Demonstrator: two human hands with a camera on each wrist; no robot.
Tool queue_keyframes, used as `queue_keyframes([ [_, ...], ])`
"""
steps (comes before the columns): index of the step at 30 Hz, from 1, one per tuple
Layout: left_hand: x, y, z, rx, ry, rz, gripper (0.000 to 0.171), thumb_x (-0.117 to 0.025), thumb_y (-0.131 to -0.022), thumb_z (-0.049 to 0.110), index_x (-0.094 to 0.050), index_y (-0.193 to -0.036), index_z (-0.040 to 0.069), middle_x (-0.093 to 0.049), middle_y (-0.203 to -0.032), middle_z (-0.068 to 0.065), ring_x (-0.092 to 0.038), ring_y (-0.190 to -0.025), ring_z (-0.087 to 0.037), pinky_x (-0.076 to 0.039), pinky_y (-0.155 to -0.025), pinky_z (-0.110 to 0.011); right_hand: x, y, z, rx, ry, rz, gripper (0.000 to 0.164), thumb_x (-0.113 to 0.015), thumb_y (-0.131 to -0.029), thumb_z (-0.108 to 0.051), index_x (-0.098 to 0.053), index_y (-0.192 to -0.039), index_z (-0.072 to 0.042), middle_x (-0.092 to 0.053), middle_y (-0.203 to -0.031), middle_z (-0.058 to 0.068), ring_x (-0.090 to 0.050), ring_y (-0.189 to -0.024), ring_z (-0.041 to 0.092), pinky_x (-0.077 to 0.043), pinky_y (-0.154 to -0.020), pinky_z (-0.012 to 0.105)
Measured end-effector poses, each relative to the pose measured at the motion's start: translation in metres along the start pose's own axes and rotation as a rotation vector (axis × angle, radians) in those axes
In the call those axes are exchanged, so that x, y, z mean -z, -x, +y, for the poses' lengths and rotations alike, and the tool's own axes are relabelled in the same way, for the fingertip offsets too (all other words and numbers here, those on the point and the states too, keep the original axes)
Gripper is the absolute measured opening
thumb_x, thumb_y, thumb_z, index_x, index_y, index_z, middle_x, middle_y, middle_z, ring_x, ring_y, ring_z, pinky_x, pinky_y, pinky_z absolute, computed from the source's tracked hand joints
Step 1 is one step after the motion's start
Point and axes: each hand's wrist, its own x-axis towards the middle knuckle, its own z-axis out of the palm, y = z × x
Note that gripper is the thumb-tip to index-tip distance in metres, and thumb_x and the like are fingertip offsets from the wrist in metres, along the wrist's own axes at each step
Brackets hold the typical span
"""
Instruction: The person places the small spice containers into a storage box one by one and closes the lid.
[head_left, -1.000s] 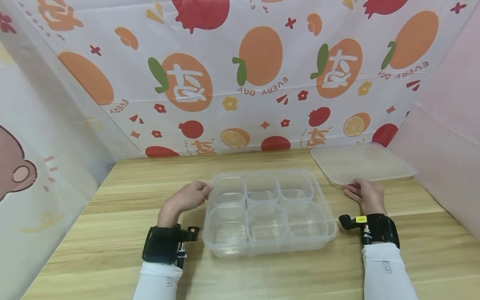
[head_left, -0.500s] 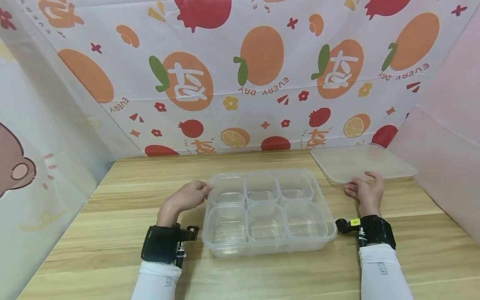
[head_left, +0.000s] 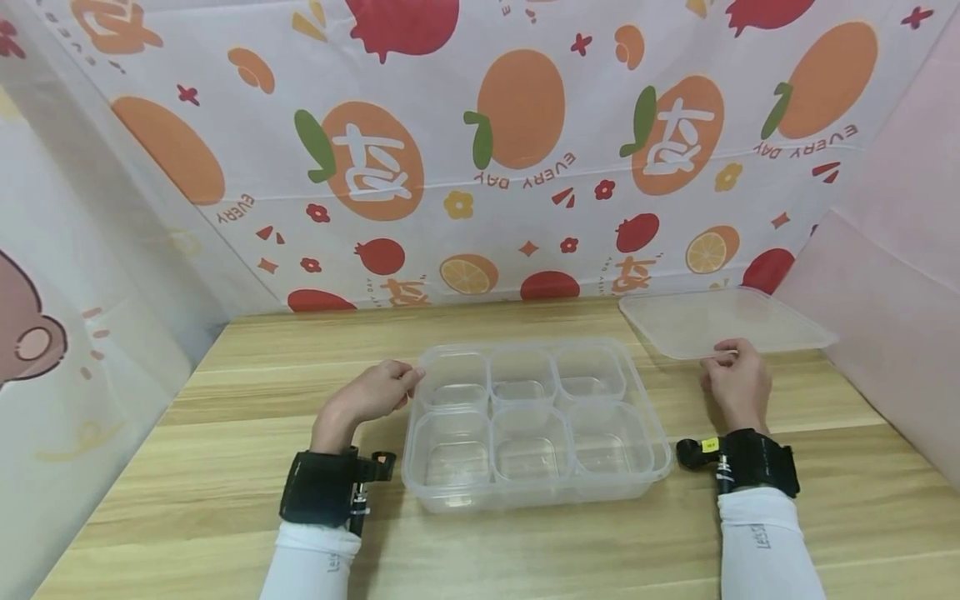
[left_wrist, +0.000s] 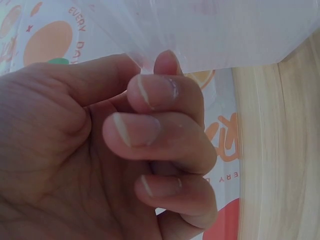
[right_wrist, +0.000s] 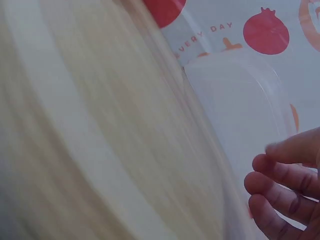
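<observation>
A clear plastic storage box (head_left: 525, 496) sits on the table with several small clear inner boxes (head_left: 532, 442) in it, in two rows. At its far left corner my left hand (head_left: 372, 392) pinches the rim between thumb and index finger; the left wrist view shows the other fingers curled below the clear plastic wall. Toward the back right lies a flat translucent lid (head_left: 720, 321). My right hand (head_left: 740, 383) pinches its near edge with thumb and fingertips; in the right wrist view these fingertips (right_wrist: 260, 182) are bent close together in front of the lid.
The wooden table (head_left: 225, 467) ends at a back wall hung with fruit-print cloth (head_left: 525, 208). A pale pink cloth (head_left: 892, 250) bounds the right side, close to the lid's right corner. A printed white cloth (head_left: 97, 250) hangs on the left.
My right fingers spread half a second ago and have come together again, slightly further right along the lid's edge. The lid's near edge has shifted slightly up in view. The left hand stays put.
</observation>
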Motion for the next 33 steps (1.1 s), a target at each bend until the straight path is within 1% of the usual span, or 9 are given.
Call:
queue_keyframes([
  [4,0.0,0.0,0.0,-0.004,-0.006,0.001,0.034,-0.041,-0.11,0.02,-0.06,-0.09,0.001,-0.041,-0.064,-0.001,-0.037,-0.057,-0.018,-0.032,-0.059,-0.033,0.004,0.002,-0.003,0.143,0.086,0.049,0.012,-0.066,-0.085,-0.001,-0.066,-0.097,0.003,-0.068,-0.078,0.018,-0.06,-0.066,0.024,-0.038,-0.065,0.036],
  [7,0.0,0.0,-0.001,-0.005,-0.006,0.0,0.034,-0.041,-0.11,0.02,-0.06,-0.089,0.001,-0.04,-0.064,-0.001,-0.037,-0.057,-0.018,-0.032,-0.059,-0.033,0.006,0.004,-0.007,0.255,0.119,0.083,0.01,-0.067,-0.083,0.0,-0.067,-0.092,0.003,-0.059,-0.079,0.019,-0.055,-0.074,0.038,-0.035,-0.062,0.043],
  [13,-0.001,0.0,-0.002,-0.006,-0.01,0.003,0.033,-0.042,-0.11,0.02,-0.063,-0.095,-0.001,-0.041,-0.064,-0.001,-0.037,-0.057,-0.018,-0.032,-0.059,-0.033,0.011,0.005,-0.011,0.422,0.116,0.101,0.018,-0.081,-0.078,0.005,-0.066,-0.088,0.004,-0.05,-0.095,0.022,-0.054,-0.081,0.045,-0.038,-0.064,0.053],
  [18,0.001,0.001,-0.002,-0.013,-0.012,0.006,0.034,-0.042,-0.11,0.021,-0.064,-0.099,-0.002,-0.041,-0.065,-0.002,-0.038,-0.058,-0.019,-0.032,-0.06,-0.034,0.014,-0.001,-0.015,0.535,0.086,0.176,0.024,-0.084,-0.076,0.005,-0.062,-0.085,0.006,-0.056,-0.091,0.024,-0.057,-0.079,0.043,-0.04,-0.066,0.053],
  [22,0.001,0.001,-0.001,-0.012,-0.012,0.006,0.034,-0.042,-0.11,0.021,-0.064,-0.1,-0.002,-0.042,-0.065,-0.002,-0.038,-0.058,-0.019,-0.032,-0.06,-0.034,0.016,-0.004,-0.02,0.552,0.048,0.253,0.024,-0.081,-0.082,0.003,-0.058,-0.088,0.008,-0.058,-0.086,0.027,-0.057,-0.081,0.045,-0.039,-0.069,0.056],
  [26,0.002,0.001,-0.001,-0.013,-0.011,0.004,0.034,-0.042,-0.11,0.02,-0.064,-0.1,-0.002,-0.041,-0.065,-0.002,-0.038,-0.058,-0.019,-0.032,-0.06,-0.034,0.02,-0.004,-0.026,0.55,0.037,0.309,0.021,-0.076,-0.087,0.002,-0.057,-0.091,0.009,-0.058,-0.086,0.028,-0.058,-0.074,0.044,-0.039,-0.065,0.054],
  [29,0.001,0.001,-0.001,-0.005,-0.009,0.003,0.033,-0.042,-0.11,0.02,-0.064,-0.1,-0.002,-0.042,-0.065,-0.002,-0.038,-0.058,-0.019,-0.032,-0.06,-0.033,0.024,-0.004,-0.032,0.548,0.022,0.368,0.019,-0.073,-0.091,0.0,-0.058,-0.094,0.01,-0.058,-0.084,0.027,-0.056,-0.069,0.042,-0.036,-0.061,0.046],
  [31,0.0,0.001,-0.001,-0.001,-0.01,0.003,0.032,-0.043,-0.11,0.019,-0.065,-0.101,-0.002,-0.042,-0.065,-0.002,-0.038,-0.057,-0.019,-0.032,-0.06,-0.033,0.027,-0.005,-0.036,0.537,-0.006,0.419,0.019,-0.071,-0.093,-0.002,-0.059,-0.095,0.011,-0.057,-0.083,0.028,-0.055,-0.069,0.04,-0.034,-0.063,0.04],
  [33,0.0,0.001,-0.001,-0.003,-0.013,0.005,0.032,-0.043,-0.11,0.019,-0.065,-0.1,-0.002,-0.042,-0.065,-0.002,-0.038,-0.057,-0.019,-0.032,-0.06,-0.033,0.03,-0.006,-0.041,0.508,-0.045,0.473,0.02,-0.07,-0.095,-0.006,-0.06,-0.095,0.011,-0.057,-0.082,0.027,-0.052,-0.068,0.032,-0.032,-0.065,0.031],
])
